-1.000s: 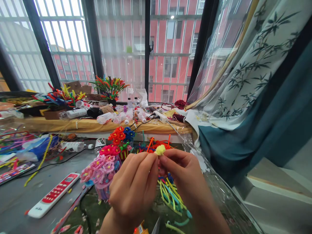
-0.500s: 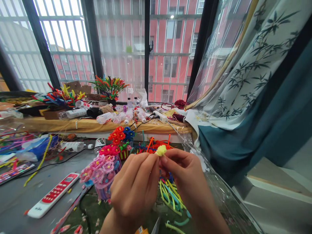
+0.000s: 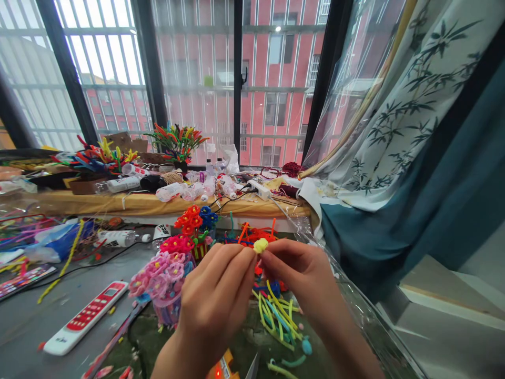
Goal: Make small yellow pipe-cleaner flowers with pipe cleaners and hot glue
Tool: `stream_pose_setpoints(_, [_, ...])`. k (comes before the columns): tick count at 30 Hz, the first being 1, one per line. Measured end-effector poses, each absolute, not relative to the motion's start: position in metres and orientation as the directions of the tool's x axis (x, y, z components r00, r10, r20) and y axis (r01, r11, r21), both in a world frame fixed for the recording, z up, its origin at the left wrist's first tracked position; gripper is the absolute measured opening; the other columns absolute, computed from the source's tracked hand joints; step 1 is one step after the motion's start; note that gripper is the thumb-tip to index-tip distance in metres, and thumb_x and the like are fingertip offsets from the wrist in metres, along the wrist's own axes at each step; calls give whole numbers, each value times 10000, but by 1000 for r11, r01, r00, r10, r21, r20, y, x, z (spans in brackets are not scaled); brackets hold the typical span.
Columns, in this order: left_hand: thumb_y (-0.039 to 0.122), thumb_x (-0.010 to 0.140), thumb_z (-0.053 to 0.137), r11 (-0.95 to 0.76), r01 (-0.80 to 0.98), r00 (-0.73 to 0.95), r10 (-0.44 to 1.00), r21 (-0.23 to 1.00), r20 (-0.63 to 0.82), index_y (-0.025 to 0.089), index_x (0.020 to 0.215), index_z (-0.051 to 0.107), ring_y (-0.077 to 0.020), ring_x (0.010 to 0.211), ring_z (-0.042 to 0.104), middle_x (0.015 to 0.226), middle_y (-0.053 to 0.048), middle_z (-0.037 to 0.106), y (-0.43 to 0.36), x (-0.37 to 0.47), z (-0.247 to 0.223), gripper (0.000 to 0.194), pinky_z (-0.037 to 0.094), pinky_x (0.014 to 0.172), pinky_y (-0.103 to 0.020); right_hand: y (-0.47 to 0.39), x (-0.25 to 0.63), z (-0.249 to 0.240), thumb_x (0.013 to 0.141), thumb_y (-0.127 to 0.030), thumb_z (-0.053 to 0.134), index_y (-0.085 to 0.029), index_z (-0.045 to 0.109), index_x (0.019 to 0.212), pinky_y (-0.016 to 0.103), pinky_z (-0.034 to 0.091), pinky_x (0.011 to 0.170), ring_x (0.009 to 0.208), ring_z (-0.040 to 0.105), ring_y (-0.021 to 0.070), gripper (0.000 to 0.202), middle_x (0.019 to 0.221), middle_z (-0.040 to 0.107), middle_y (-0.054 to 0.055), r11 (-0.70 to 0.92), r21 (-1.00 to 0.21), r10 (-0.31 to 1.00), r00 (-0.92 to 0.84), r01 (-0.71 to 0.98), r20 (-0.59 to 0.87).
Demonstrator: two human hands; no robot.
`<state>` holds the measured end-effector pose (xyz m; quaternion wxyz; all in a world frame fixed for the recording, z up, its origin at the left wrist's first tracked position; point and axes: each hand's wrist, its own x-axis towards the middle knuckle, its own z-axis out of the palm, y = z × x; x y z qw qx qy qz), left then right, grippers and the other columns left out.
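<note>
Between my two hands is a small yellow pipe-cleaner flower (image 3: 260, 245), raised above the table. The fingertips of my left hand (image 3: 223, 292) are closed on its left and lower side. My right hand (image 3: 302, 268) pinches it from the right with thumb and forefinger. Its underside is hidden by my fingers. Below my right hand lie loose yellow and blue pipe cleaners (image 3: 278, 318). Left of my left hand stands a bunch of pink pipe-cleaner flowers (image 3: 161, 279) in a purple pot. A metal blade tip (image 3: 253, 367) and an orange tool (image 3: 224, 367) show at the bottom edge.
A red and white remote (image 3: 87, 317) lies on the left of the table. Red and blue pipe-cleaner flowers (image 3: 190, 220) stand behind the pink ones. Plastic bottles (image 3: 171, 191) and a power strip (image 3: 259, 189) cover the windowsill. A curtain (image 3: 363, 237) hangs at right.
My hands have spread slightly apart at the wrists, and the yellow flower has turned a little between my fingertips. More of the orange tool and loose pipe cleaners shows below.
</note>
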<state>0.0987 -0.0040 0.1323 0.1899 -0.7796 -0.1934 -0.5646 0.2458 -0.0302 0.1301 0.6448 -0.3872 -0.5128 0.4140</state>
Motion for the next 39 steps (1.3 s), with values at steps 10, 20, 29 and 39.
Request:
stream_pose_setpoints(10, [41,869,617,-880,475,349,208,19,914,131,916,615,-121,726,615,819,-33,673,-5,95,135,102,494,681,-225,-29,250,125,842,-208,712,-234,774,814,264,481,653,699,636,152,73,763,725,-8,565,-786,788,120,250,604])
stream_pose_setpoints(20, [23,865,607,-917,384,353,249,103,902,128,908,634,-100,744,612,826,-24,664,-3,92,138,117,483,701,-186,-30,246,124,836,-163,686,-207,790,835,266,472,620,656,627,152,113,743,730,12,581,-749,761,116,318,639])
stream_pose_setpoints(29, [28,854,616,-875,370,331,439,314,835,157,851,645,-60,663,574,772,19,641,-4,93,136,132,437,629,-129,-29,244,121,787,-132,665,-177,773,752,252,456,563,598,597,146,122,666,689,14,539,-801,797,149,258,585])
stream_pose_setpoints(39, [232,870,630,-684,254,307,728,684,614,195,744,672,-77,550,498,604,56,572,-1,91,135,137,395,519,-162,-26,242,119,809,-136,655,-198,741,722,229,451,554,592,599,139,137,649,682,-2,555,-780,784,132,288,607])
